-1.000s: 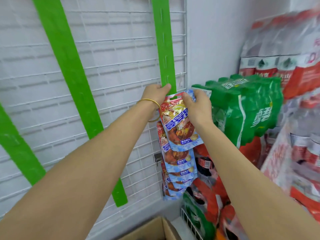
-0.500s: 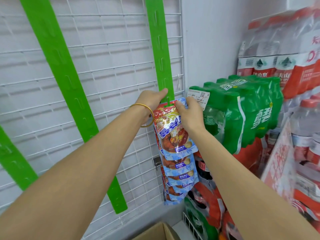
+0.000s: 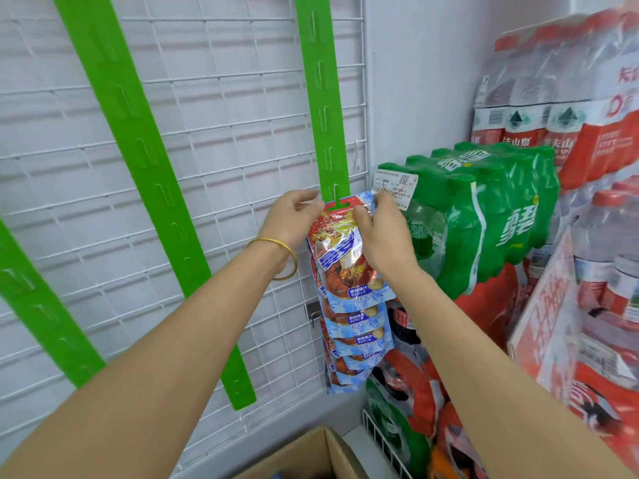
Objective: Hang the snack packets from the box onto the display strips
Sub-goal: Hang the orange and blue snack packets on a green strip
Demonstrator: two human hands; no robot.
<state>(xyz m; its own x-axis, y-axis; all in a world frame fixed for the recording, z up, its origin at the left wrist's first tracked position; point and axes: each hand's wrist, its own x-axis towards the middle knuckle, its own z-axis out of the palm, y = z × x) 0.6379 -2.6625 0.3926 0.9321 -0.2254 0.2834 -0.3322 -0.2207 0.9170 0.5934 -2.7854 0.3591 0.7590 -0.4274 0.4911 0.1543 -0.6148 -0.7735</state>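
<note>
Near bottom edge: open box [image 3: 313,456]. Further: left hand [image 3: 294,217] and right hand [image 3: 382,231] each pinch a top corner of the packet [image 3: 340,262]. Far: green strip [image 3: 323,115], its tab now through the packet's hole, unlike before; likely hung.

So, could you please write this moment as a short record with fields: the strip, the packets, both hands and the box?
strip: green, hangs on the wire grid; its upper slots are bare
top packet: held against the strip's lower part; green shows through its hanging hole
left hand: pinches the top packet's upper left corner
right hand: pinches its upper right corner
hung packets: overlapping column below the top packet
box: cardboard, open, at the bottom edge of the view
</note>
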